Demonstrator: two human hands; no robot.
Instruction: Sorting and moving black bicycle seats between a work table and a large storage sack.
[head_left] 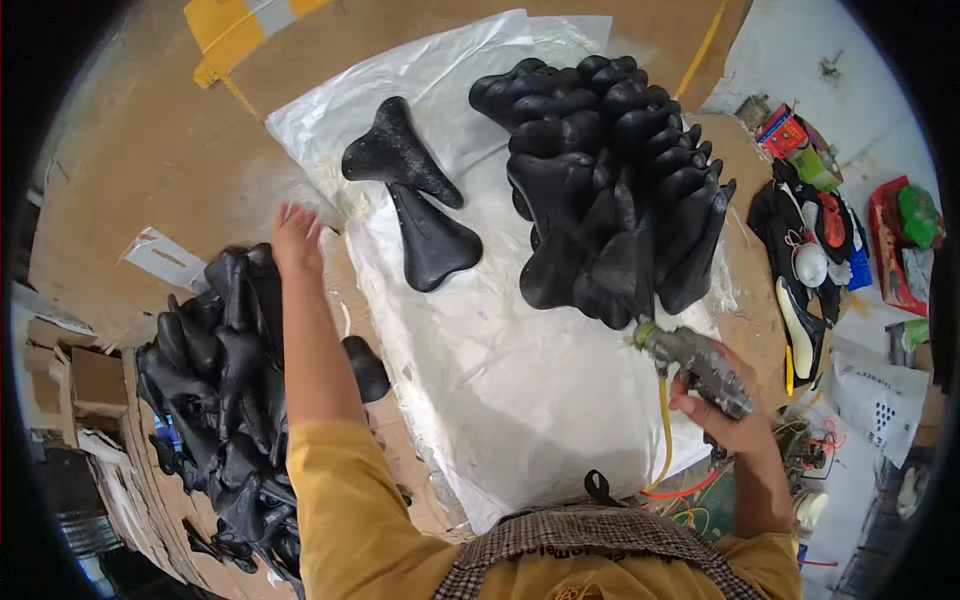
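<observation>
My right hand (725, 405) is wrapped around a grey cylindrical hand tool (700, 370) with a green collar and a thin tip. The tip points at the lower edge of a large stack of black bicycle saddle shells (590, 200). A yellow hose (667, 430) hangs by the tool. My left hand (298, 242) is stretched out with fingers extended, over the cardboard beside a jumbled pile of black saddle pieces (225, 370); nothing shows in it. Two separate saddle shells, an upper (395, 150) and a lower (435, 240), lie almost touching on the white sheet (500, 400).
Brown cardboard (130, 150) spreads under and around the white sheet. A single black piece (366, 370) lies by my left forearm. At the right sit bags, a red box (782, 132) and a dark heap of odds and ends (810, 240). Orange and yellow lines run near my waist.
</observation>
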